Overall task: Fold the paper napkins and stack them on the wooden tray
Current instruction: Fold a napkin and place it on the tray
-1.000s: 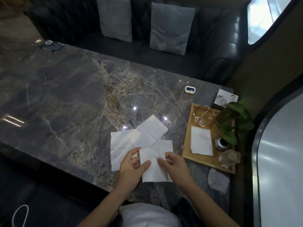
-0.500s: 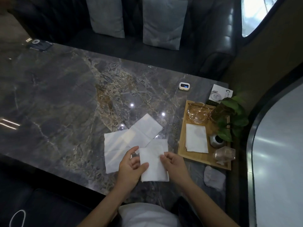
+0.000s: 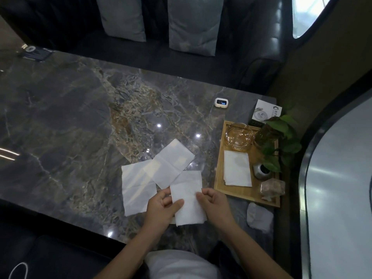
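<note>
Seen from above, a person's two bare hands work at the near edge of a dark marble table (image 3: 60, 121). The left hand (image 3: 161, 208) and the right hand (image 3: 213, 202) together pinch a folded napkin (image 3: 187, 204), a small white rectangle. The left thumb lies across its left edge with the fingers curled behind it; the right fingertips grip its right edge near the top. Both hands are closed on the paper, and its lower end hangs free over the table edge.

Just behind the held napkin, partly covered by it, lies another white napkin (image 3: 191, 178). To the left of the grip a larger unfolded napkin (image 3: 136, 188) lies flat, its near corner just beside the left hand. Overlapping its far corner, a third napkin (image 3: 173, 162) rests at an angle, further from the hands.

To the right of the grip sits the wooden tray (image 3: 245, 196), apart from the right hand. On it, closest to the hands, is a stack of folded napkins (image 3: 237, 170). Right of the stack are a small grey pot (image 3: 261, 171) and a clear faceted glass piece (image 3: 272, 188). Further back on the tray stand an amber glass dish (image 3: 239, 136) and a leafy green plant (image 3: 279, 141).

Near the tray's front corner, on the table, lies a crumpled grey wad (image 3: 259, 218). Beyond the tray are a small white device (image 3: 220, 102) and a printed card (image 3: 265, 112). Farthest away, two grey cushions (image 3: 193, 25) rest on a dark sofa.
</note>
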Motion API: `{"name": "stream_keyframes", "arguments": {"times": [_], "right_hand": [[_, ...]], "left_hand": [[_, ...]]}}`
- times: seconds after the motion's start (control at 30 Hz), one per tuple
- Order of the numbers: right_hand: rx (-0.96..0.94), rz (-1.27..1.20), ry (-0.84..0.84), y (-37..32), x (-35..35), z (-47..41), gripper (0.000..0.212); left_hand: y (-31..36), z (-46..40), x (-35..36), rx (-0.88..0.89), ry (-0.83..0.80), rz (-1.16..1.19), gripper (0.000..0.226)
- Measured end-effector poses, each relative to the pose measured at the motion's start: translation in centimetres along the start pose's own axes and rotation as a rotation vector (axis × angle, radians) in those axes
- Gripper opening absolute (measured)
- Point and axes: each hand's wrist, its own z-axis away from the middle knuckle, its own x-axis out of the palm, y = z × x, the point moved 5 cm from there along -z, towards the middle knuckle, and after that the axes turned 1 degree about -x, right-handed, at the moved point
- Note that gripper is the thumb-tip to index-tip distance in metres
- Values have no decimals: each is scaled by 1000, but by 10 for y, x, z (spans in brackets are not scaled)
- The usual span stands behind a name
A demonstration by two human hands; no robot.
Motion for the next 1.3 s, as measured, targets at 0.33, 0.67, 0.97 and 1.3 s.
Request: {"name": "stream_keyframes", "arguments": {"times": [0.33, 0.67, 0.97, 1.3], "right_hand": [[-20, 22, 134, -9, -33, -4, 13], [-130, 148, 249, -18, -68, -6, 27], [-252, 393, 339, -31, -101, -13, 35], [-102, 638, 291, -28, -119, -40, 55]], "left_hand": [[9, -13, 23, 28, -26, -125, 47], [30, -28, 61, 149, -56, -317, 36], [38, -53, 108, 263, -122, -537, 43], [38, -85, 145, 267, -196, -668, 56]]}}
